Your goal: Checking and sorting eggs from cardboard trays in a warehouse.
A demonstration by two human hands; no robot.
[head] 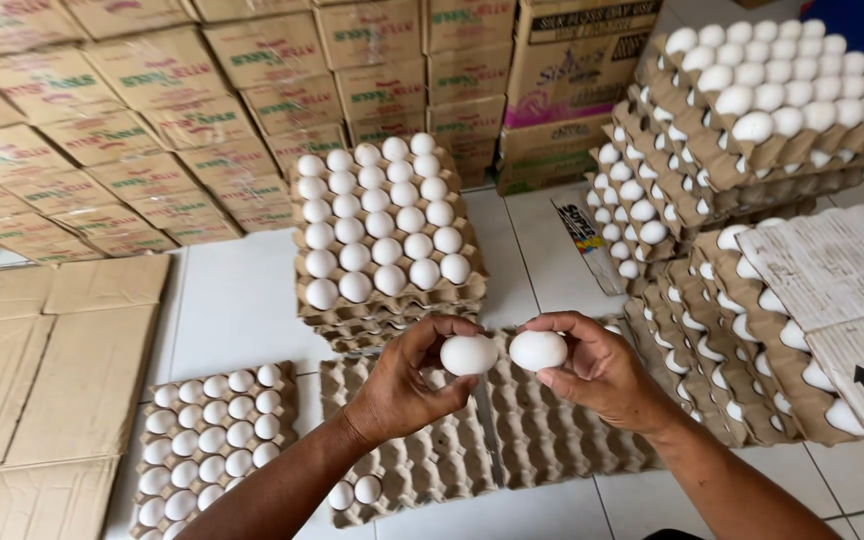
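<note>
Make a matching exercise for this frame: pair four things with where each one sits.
Things:
1. white egg in the left hand
2. white egg in the right hand
3. full grey pulp egg tray stack
4. flattened brown cardboard sheets

Places:
A. on the floor at far left
B. behind the hands, centre
C. over the nearly empty tray
D. over the empty tray

Pairs: 1-C, 2-D, 3-B, 4-A

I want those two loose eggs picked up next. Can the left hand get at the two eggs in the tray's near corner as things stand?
Probably yes for access, since the two eggs lie uncovered in the nearly empty tray just below the left hand. But its grip is already full with an egg.
</note>
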